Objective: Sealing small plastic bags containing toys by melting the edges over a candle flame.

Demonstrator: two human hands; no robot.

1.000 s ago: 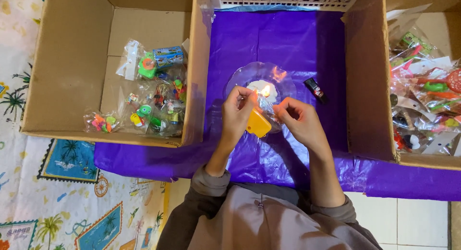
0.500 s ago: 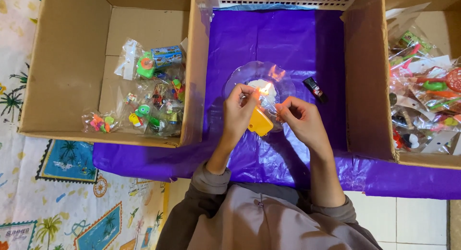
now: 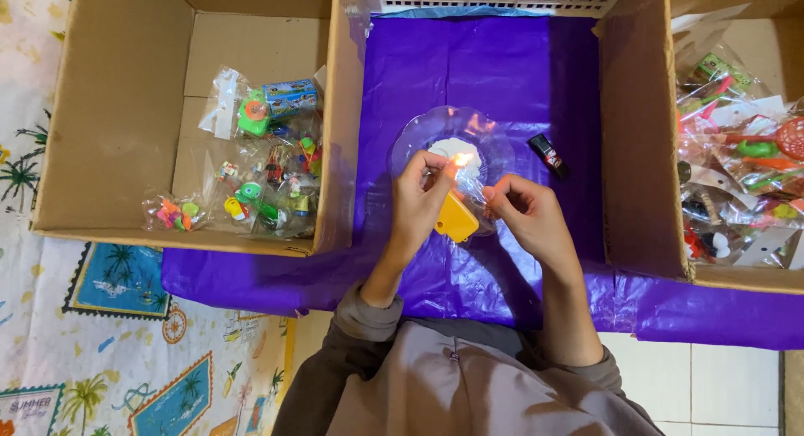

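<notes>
Plastic bag [image 3: 473, 193] with a yellow toy [image 3: 456, 218] sits pinched between our left hand [image 3: 419, 197] and right hand [image 3: 523, 210], over the candle flame [image 3: 460, 159]; we should touch only its edge.

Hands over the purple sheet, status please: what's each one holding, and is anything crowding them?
Left hand grips yellow toy. Right hand pinches clear bag around it, beside small flame. Clear dish beneath; black lighter lies apart.
</notes>
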